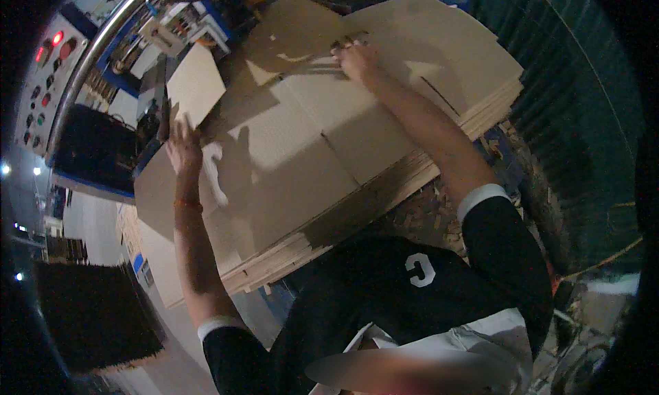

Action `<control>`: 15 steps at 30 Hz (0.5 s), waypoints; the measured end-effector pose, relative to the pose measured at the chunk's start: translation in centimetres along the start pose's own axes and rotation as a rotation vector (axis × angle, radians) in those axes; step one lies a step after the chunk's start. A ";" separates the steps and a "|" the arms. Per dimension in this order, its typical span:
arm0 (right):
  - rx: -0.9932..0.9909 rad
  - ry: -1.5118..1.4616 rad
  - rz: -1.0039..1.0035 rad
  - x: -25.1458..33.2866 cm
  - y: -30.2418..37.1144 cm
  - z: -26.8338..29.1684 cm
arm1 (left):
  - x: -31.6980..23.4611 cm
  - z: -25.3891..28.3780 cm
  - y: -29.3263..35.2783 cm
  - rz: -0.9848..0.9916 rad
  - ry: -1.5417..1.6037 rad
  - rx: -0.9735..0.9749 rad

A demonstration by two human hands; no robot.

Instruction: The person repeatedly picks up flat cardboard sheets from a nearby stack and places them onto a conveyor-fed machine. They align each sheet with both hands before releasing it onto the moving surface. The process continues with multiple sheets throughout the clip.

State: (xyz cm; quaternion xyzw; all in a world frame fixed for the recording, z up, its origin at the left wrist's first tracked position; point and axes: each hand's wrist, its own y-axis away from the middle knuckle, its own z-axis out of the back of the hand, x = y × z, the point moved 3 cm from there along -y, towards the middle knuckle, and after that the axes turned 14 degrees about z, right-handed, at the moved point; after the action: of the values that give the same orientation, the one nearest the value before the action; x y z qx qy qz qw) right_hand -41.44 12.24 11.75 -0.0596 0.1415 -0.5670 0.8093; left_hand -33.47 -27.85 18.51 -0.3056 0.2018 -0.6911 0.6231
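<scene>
Stack (405,182): Layered cardboard spreads beneath both arms, its near cut edges running from between 7 and 8 o'clock round to almost 3. Layers are best kept flush, so no sheet snags on the one below.

Top sheet (274,182): Lies flat across the centre, shadow falling over it; a dark slot (340,155) sits just above mid-view. Even, broad support would suit it, as cardboard likely bends first at a cut.

Left hand (184,148): Between 9 and 10 o'clock, fingers reaching upward at the lower end of the flap. Blur hides the contact — pinching or merely resting, one cannot tell. A light touch should spare the corner a crease.

Flap (199,86): Pale and four-sided, at 10 o'clock beside the machine; whether it joins the sheet below is unclear.

Right hand (355,60): Just past 12 o'clock, fingers bent over the cardboard's far part; whether they clamp anything cannot be told. Steady, flat pressure there would check sliding.

Machine (185,31): Blue and metal, toward 11 o'clock — fingers are wisest kept clear of it.

Panel (51,86): Buttons and red lights at 10 o'clock, beyond a metal rail (103,41).
</scene>
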 end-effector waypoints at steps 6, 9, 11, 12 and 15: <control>-0.557 -0.261 -0.085 -5.3 10.7 3.5 | 5.0 8.7 8.3 0.294 0.105 -0.322; -0.862 -0.092 -0.641 -14.8 21.6 2.2 | 12.1 11.9 19.8 1.172 -0.100 -0.183; -0.896 -0.184 -0.800 -19.0 25.5 -0.4 | 14.4 12.5 26.7 1.497 -0.214 -0.047; -0.799 -0.046 -0.819 -19.8 25.7 -2.0 | 15.2 12.4 29.0 1.598 -0.208 0.020; -0.624 -0.160 -0.889 -22.4 26.1 -4.2 | 16.6 12.2 32.1 1.718 -0.138 0.066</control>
State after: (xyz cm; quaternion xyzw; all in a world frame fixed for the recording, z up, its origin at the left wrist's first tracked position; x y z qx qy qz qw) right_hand -26.33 42.60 4.62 -0.3937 0.2020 -0.7791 0.4441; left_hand -2.21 -47.53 9.10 -0.0700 0.3044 0.0342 0.9493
